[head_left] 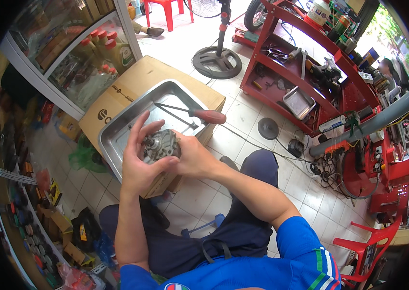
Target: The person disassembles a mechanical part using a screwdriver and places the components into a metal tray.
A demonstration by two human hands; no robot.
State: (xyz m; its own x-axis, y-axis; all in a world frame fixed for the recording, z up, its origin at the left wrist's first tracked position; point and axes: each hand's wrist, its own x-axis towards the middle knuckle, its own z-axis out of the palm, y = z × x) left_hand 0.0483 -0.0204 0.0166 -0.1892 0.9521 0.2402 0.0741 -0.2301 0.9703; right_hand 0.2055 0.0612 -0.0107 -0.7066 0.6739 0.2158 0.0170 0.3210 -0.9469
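Note:
Over the near part of a metal tray (105,150), I hold a small grey metal machine part (165,143) with a round centre and several lugs. My left hand (137,157) curves around its left side, thumb pressed along the bottom and fingers arched above. Against its right side my right hand (194,155) is closed, its fingertips mostly hidden behind the part. A screwdriver with a red handle (210,116) lies across the tray's right rim, its shaft reaching inside. Beside it in the tray is a thin metal rod (180,117).
The tray stands on a cardboard box (139,70) in front of my knees. A glass cabinet (76,58) with bottles is at the far left. On the right stands a red tool cart (282,72), with cables (330,169) on the tiled floor and a red chair (368,246) nearby.

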